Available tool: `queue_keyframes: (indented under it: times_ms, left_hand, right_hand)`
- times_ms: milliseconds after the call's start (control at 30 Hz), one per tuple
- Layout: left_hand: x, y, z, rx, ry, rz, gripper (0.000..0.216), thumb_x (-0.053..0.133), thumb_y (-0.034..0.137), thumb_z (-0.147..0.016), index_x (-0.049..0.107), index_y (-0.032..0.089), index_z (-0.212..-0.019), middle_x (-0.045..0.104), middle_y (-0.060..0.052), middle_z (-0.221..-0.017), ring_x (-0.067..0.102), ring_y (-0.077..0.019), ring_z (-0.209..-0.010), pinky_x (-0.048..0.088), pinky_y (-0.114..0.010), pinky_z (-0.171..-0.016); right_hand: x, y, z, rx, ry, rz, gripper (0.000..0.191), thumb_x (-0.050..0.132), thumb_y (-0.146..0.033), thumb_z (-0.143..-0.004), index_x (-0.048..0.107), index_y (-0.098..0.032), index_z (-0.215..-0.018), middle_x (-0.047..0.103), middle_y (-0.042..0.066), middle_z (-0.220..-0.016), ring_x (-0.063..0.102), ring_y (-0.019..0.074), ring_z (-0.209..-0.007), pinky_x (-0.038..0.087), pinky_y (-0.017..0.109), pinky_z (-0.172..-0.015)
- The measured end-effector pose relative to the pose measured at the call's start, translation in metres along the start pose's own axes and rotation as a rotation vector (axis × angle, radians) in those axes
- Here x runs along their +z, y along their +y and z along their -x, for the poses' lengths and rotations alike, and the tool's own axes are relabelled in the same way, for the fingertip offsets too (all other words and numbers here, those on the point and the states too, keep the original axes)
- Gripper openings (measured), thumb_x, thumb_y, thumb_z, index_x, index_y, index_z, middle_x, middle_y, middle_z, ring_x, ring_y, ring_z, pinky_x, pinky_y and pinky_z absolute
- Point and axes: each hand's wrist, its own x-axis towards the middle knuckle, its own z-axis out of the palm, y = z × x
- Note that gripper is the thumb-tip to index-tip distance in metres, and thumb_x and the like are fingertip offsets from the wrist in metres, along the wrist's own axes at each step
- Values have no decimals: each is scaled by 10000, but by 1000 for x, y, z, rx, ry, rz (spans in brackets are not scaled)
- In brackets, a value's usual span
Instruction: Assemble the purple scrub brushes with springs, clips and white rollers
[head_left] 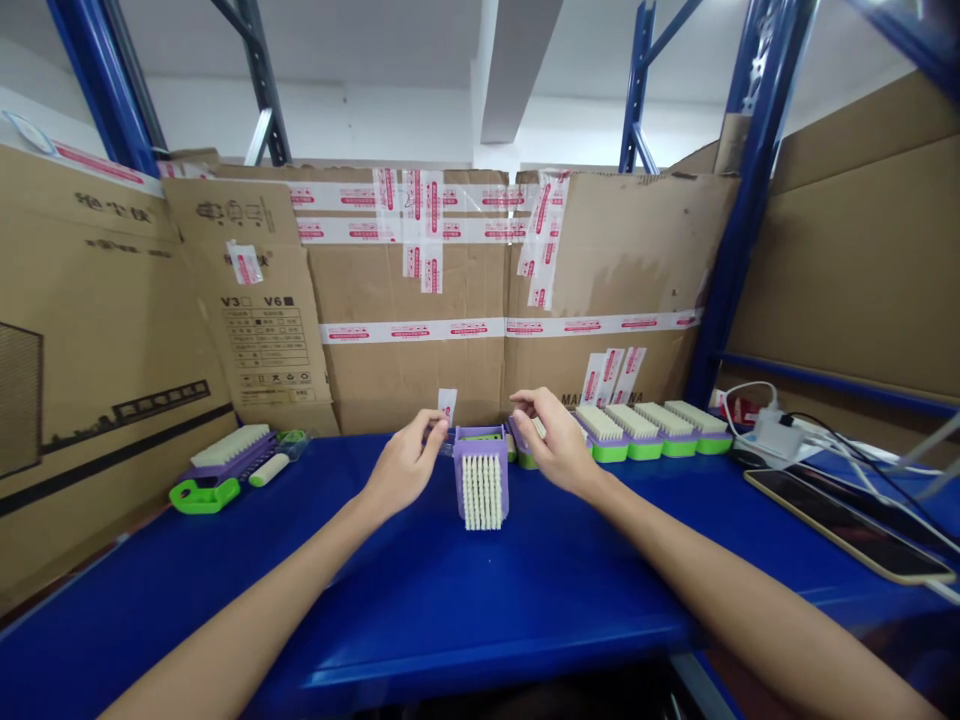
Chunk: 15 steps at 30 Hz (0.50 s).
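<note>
A purple brush [481,477] with white bristles stands on end in the middle of the blue shelf [465,590], bristles facing me. My left hand [405,465] is just left of it, fingers pinched on a small white label [447,402] at the brush's top. My right hand [555,440] hovers to the right, fingers curled over the near end of a row of green and purple brushes [652,430] lying bristles up against the cardboard.
At the left lies another purple brush with a green handle [217,475] and a small white roller piece [270,468]. A phone [847,525], a charger and white cables [780,435] sit at the right. Taped cardboard walls [465,300] close the back and sides.
</note>
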Motion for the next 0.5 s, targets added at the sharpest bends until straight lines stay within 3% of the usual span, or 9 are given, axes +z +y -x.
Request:
queue_keyframes:
  times_ms: [67,133,267,400,500]
  left_hand:
    - [-1,-3,-3,-5,16,-106,386,396,551,-1110,626,241,-1127,756,-67,-1104,713,-278,-1030,539,-431,-939]
    - [0,-7,-4,19,-7,-186,350,418,504,-1102,640,234,-1078,744,-66,-1105,699,-273,-1017,539,-432,-932]
    - [6,-13,-1,55,-78,-267,297,428,424,-1092,643,220,-1114,709,-81,-1149,668,-289,-1088,529,-465,-977]
    - [10,-17,2,67,-107,-321,294,439,393,-1077,642,203,-1172,680,-104,-1185,631,-314,-1128,515,-501,-1010]
    - [11,-18,2,10,-96,-366,288,459,398,-1066,649,194,-1139,681,-120,-1176,633,-332,-1114,515,-515,-997]
  right_hand:
    - [1,7,-1,37,-56,82,269,439,-359,-1125,627,-211,-1248,695,113,-1111,645,280,-1063,530,465,-979]
    - [5,13,1,55,-203,206,260,448,-323,-1115,650,-199,-1224,711,124,-1129,618,295,-1088,518,483,-998]
    - [17,22,12,26,-473,505,337,576,-328,-1063,655,-150,-1338,661,190,-1352,526,377,-1316,446,574,-1123]
    - [25,30,22,-45,-563,618,477,639,-363,-1042,613,-145,-1465,616,183,-1498,430,423,-1496,260,645,-1279]
    - [27,32,26,-57,-614,651,493,616,-379,-1062,609,-134,-1489,625,178,-1514,407,442,-1534,213,674,-1299]
